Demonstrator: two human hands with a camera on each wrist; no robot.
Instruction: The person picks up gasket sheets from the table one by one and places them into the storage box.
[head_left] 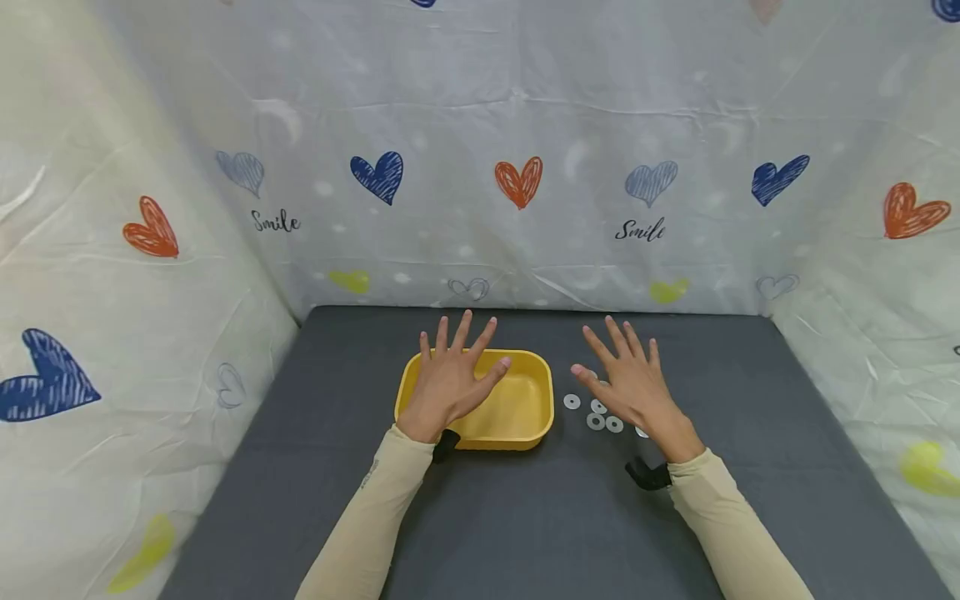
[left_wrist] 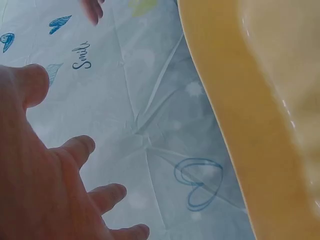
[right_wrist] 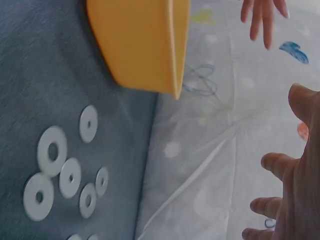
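Note:
My left hand (head_left: 448, 382) hovers over the left part of a yellow plastic tray (head_left: 521, 408), fingers straight and spread, holding nothing. Inside the tray, the visible floor is bare. To the right, my right hand (head_left: 633, 385) is held up with its fingers fanned out, also holding nothing. Beneath and just left of it, several flat grey washers (head_left: 572, 402) lie on the dark table, partly covered by the hand in the head view. In the right wrist view the washers (right_wrist: 39, 196) form a loose cluster, some touching, beside the tray's outer wall (right_wrist: 132, 45).
A dark grey cloth-like surface covers the table (head_left: 322, 467). White sheets with printed hearts enclose it at the back (head_left: 450, 233) and both sides. Each wrist carries a black strap (head_left: 647, 475).

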